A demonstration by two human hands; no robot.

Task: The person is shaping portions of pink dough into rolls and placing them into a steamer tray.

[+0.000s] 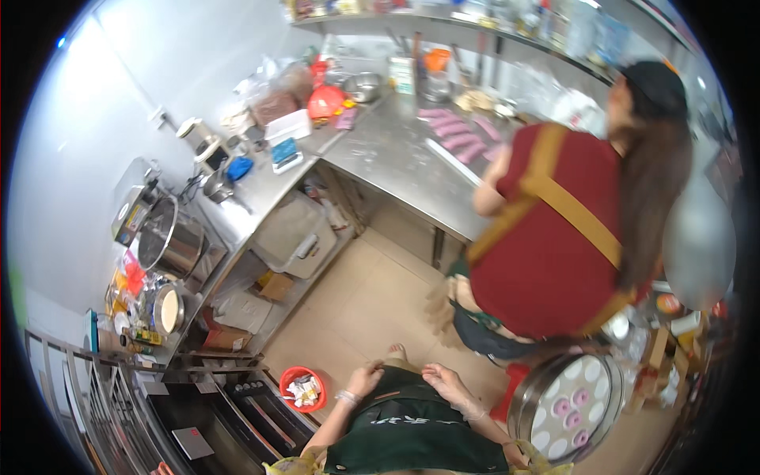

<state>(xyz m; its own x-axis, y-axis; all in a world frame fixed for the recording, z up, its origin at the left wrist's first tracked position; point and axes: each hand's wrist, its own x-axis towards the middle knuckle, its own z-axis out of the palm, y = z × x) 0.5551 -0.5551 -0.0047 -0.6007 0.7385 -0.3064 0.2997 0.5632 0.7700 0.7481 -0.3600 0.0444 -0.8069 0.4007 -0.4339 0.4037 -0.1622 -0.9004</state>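
Both hands hover in front of my dark green apron (400,408), apart from each other. My left hand (364,381) has its fingers curled into a pinch, with something clear around the wrist. Facing it, my right hand (446,385) is also drawn into a pinch and seems to wear a thin clear plastic glove. Whatever either pinch holds is too small to make out. To the right of my right hand stands a round steel steamer tray (518,408) bearing white paper rounds, several topped with pink dough rings (561,407).
A co-worker in a dark red top (546,245) bends over the steel worktable (372,154), where pink dough strips (463,142) lie. A red basket (291,400) stands on the floor left of me. A mixer bowl (170,237) and an oven (194,412) line the left.
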